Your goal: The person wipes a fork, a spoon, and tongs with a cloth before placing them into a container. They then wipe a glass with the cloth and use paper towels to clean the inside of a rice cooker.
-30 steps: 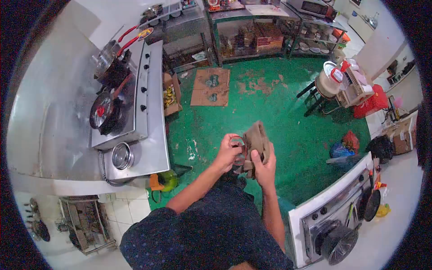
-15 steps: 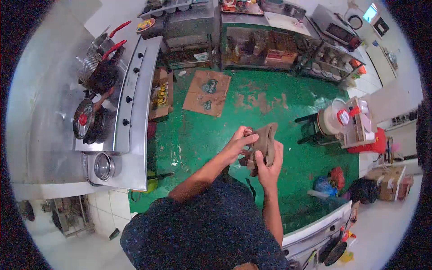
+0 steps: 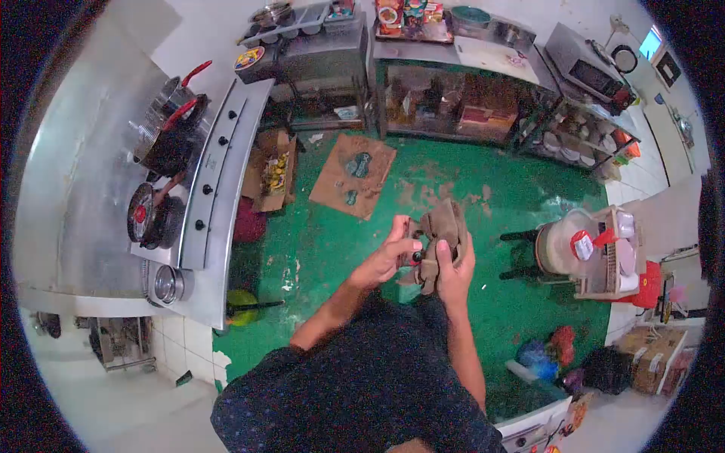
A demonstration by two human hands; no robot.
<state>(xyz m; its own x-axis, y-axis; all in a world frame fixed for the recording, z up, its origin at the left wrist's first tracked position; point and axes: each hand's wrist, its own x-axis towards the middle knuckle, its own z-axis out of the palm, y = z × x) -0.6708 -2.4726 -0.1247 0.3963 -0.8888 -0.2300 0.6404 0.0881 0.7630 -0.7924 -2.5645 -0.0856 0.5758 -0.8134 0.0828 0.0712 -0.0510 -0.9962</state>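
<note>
A brown folded cloth item with straps or flaps point(image 3: 444, 223) is held up in front of my body, above the green floor. Its exact kind I cannot make out. My left hand point(image 3: 385, 258) pinches a strap-like part on its left side, beside a small dark round piece. My right hand point(image 3: 455, 275) grips the main body from the right, the thumb lying along its front and the fingers behind. Parts of the item are hidden by both hands.
On the left stands a steel stove point(image 3: 238, 143) with a pan point(image 3: 143, 215) and pots. A flattened cardboard sheet point(image 3: 353, 175) lies on the floor ahead. At right are a stool with a tub point(image 3: 566, 241) and a dish rack point(image 3: 619, 257). Steel tables point(image 3: 423, 53) line the back.
The view has tilted, so the room sits lower in frame. The brown item has turned in my hands, its strap-like part now more apart from the body. Both hands keep their hold.
</note>
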